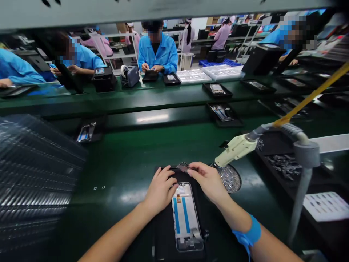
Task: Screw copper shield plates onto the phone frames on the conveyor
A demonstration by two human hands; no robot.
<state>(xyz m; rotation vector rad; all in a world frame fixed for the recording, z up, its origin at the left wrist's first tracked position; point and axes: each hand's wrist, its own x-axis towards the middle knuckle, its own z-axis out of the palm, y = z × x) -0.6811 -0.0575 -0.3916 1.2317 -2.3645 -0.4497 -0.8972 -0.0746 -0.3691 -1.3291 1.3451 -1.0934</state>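
Note:
An open phone housing (187, 218) with blue strips lies face up on a black mat (166, 236). My left hand (160, 190) curls over the top corner of the housing. My right hand (207, 181) is pinching a small dark metal part (183, 167) just above the housing's top edge, and a blue strap (249, 233) circles that wrist. Right of that hand are a round dish of screws (230, 178) and a cream electric screwdriver (235, 150) hanging on a grey hose.
A stack of clear ribbed trays (35, 174) fills the left side. A black tray of small parts (283, 165) and a white card (325, 205) lie on the right. Beyond a green conveyor (152, 117) carrying black trays, co-workers in blue smocks (157, 52) work at a bench.

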